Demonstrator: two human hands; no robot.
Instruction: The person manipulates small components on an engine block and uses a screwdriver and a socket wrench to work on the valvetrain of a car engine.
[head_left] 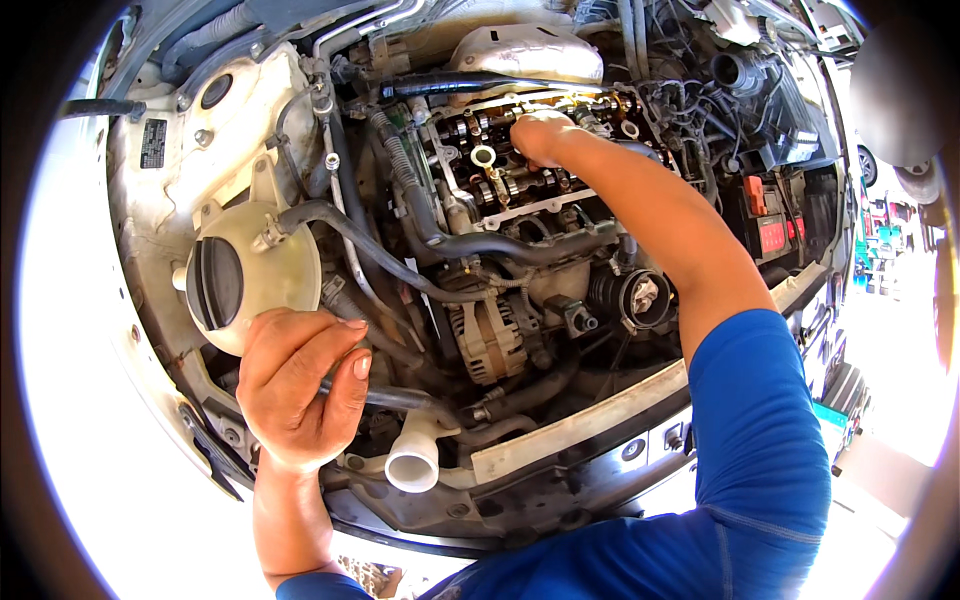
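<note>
I look down into an open car engine bay. My left hand grips a black hose at the near left of the bay, fingers curled round it. My right hand reaches far into the exposed cylinder head, where the valve gear lies uncovered. Its fingers are bent onto the parts there; whether it holds anything is hidden. The right arm wears a blue sleeve pushed up above the elbow.
A cream coolant tank with a black cap sits just above my left hand. A white pipe stub, an alternator, several black hoses and a battery at the right crowd the bay.
</note>
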